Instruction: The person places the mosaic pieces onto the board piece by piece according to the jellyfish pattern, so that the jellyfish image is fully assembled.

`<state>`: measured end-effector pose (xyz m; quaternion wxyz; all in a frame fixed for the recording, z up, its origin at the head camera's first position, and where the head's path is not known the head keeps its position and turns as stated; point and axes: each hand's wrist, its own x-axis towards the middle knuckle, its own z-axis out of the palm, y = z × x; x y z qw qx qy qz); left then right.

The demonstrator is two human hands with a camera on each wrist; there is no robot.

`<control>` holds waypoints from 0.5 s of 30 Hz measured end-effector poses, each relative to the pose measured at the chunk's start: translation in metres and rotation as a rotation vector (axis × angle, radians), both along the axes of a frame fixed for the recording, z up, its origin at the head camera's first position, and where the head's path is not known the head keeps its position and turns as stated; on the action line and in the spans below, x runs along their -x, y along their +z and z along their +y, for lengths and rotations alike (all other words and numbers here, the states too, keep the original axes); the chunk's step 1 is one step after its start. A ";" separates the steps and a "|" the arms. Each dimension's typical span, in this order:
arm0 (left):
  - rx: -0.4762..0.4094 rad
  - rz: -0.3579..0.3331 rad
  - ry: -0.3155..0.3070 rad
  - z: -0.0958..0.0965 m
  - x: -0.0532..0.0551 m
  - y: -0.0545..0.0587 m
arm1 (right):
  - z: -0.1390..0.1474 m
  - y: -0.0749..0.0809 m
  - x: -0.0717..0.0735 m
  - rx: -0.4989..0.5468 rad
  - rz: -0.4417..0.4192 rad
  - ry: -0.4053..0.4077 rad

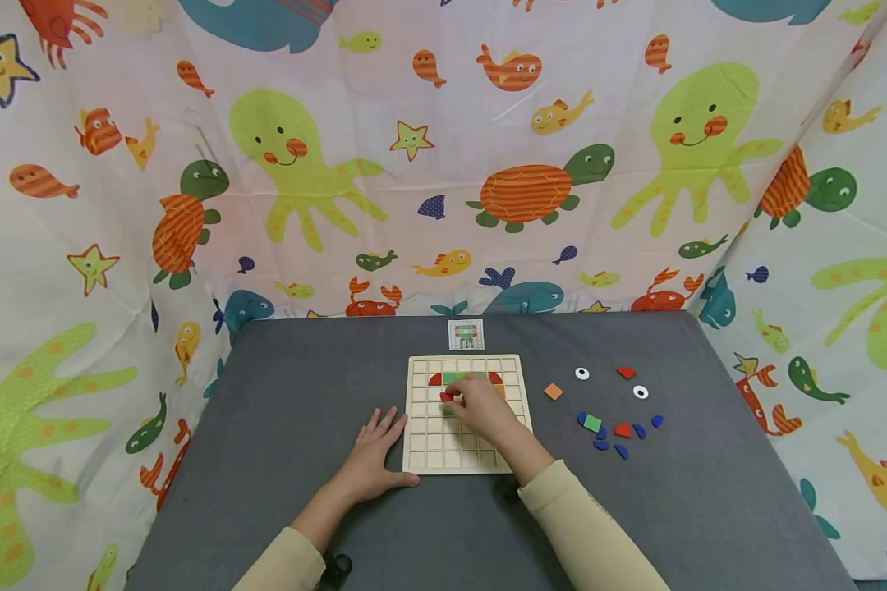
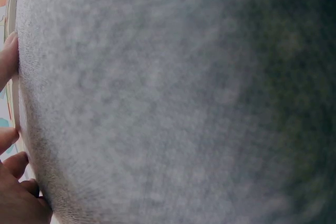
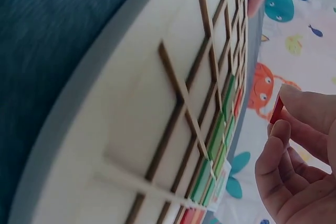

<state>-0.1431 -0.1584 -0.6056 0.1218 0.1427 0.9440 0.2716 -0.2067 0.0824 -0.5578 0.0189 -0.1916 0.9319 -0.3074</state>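
Observation:
A wooden grid board (image 1: 429, 447) lies on the grey table, with red, green and orange pieces set in its upper cells. My right hand (image 1: 484, 406) is over the upper middle of the board. Between its thumb and finger it pinches a small red piece (image 3: 276, 109), seen nearly edge-on in the right wrist view. Green pieces (image 3: 215, 140) sit in cells below that hand. My left hand (image 1: 369, 460) rests at the board's left side with fingers spread, the thumb at the near left corner; its fingertips show at the left of the left wrist view.
A small picture card (image 1: 466, 335) lies beyond the board. Right of the board are an orange square (image 1: 553, 391), white rings (image 1: 581, 373), red pieces (image 1: 626, 373), a green square (image 1: 593, 423) and several blue half-rounds (image 1: 621, 451). A printed curtain (image 1: 429, 271) hangs behind.

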 end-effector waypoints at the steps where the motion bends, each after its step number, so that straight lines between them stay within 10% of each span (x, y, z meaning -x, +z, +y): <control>1: 0.002 0.001 0.000 0.000 0.000 0.000 | -0.003 -0.001 0.000 -0.007 0.002 0.004; 15: 0.001 0.003 0.009 0.001 -0.001 0.001 | -0.028 -0.012 0.003 -0.187 0.016 0.026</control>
